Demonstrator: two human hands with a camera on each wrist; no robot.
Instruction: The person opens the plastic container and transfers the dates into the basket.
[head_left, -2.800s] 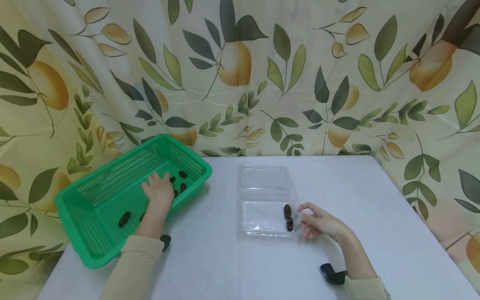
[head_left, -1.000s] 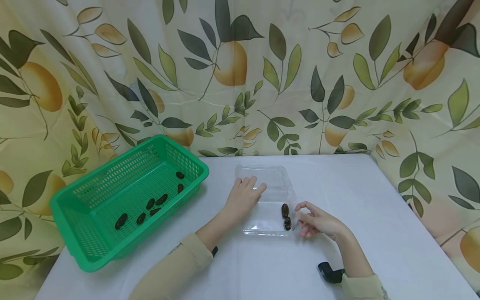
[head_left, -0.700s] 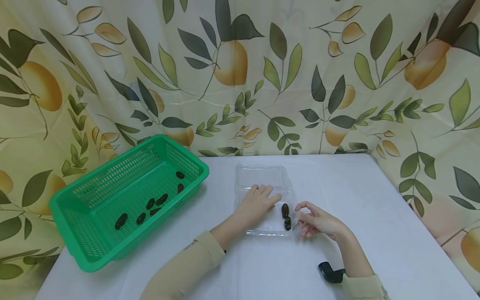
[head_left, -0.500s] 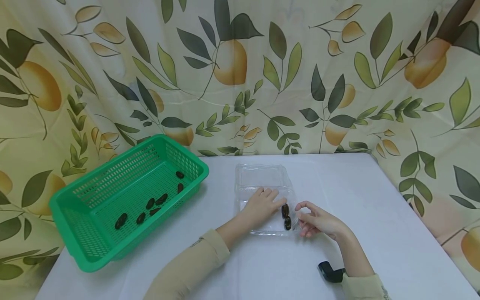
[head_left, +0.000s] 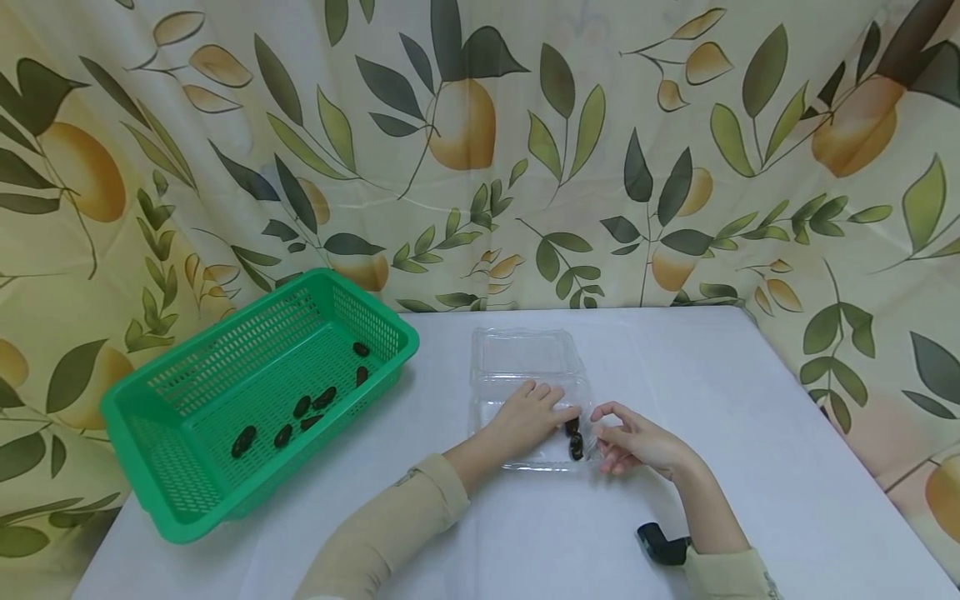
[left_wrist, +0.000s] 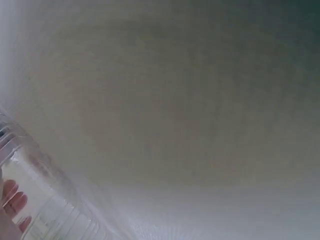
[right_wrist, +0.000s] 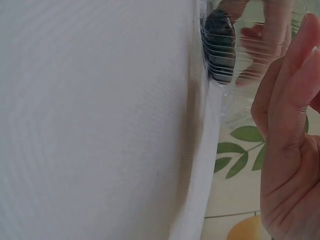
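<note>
My left hand (head_left: 528,421), palm down, reaches into the clear hinged plastic box (head_left: 525,354), its thumb over the upper of two dark brown dates. The lower date (head_left: 576,447) lies by the box's right wall and shows through it in the right wrist view. The left fingertips are hidden, so whether they hold a date does not show. My right hand (head_left: 645,442) stands at the box's right edge, thumb and index loosely bent with a gap between them; its fingers (right_wrist: 290,95) are close beside the ribbed wall.
A green perforated basket (head_left: 142,467) stands on the left with several dates (head_left: 243,442) inside. White cloth (head_left: 540,542) covers the table. A black wrist camera (head_left: 663,546) sits by the right sleeve. Behind hangs a fruit-patterned curtain (head_left: 480,208).
My left hand has come out of the basket and moved right into the box, then slid further towards the dates. Fewer dates lie at the basket's right end. My right hand has stayed in place.
</note>
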